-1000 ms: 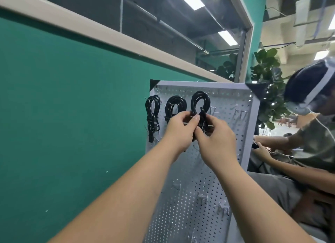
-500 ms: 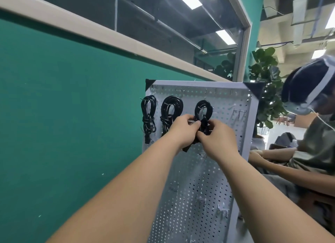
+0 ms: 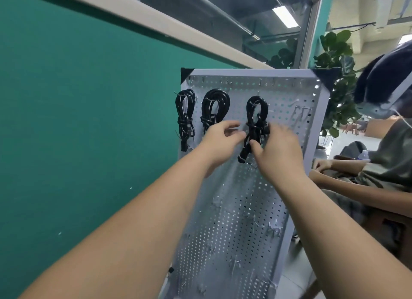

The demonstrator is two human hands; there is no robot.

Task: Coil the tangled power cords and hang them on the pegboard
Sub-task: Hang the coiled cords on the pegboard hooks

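**third cord on the pegboard, left hand withdrawn**

head view. the white pegboard (image 3: 245, 209) stands against a green wall (image 3: 78, 120) and carries three coiled black cords in a row near its top: first cord (image 3: 184, 116) at the left, second cord (image 3: 214, 107) beside it, third cord (image 3: 256, 116) a little further right. each hangs by its upper loop and is wrapped at the waist.

half a second earlier both hands pinched the third cord at its wrap. now the left hand (image 3: 219, 142) has drawn off to the left and lies apart from that cord, in front of the lower end of the second cord, its fingers loosely curled around nothing. the right hand (image 3: 281, 151) keeps hold of the third cord, thumb pressed on the bundle below the wrap and fingers, blurred by motion, at its right side. the cord's plug (image 3: 242, 157), hidden before, now hangs free beneath the thumb.

bare metal hooks (image 3: 301, 113) sit to the right. a second person (image 3: 390, 153) sits beyond the board's right edge.
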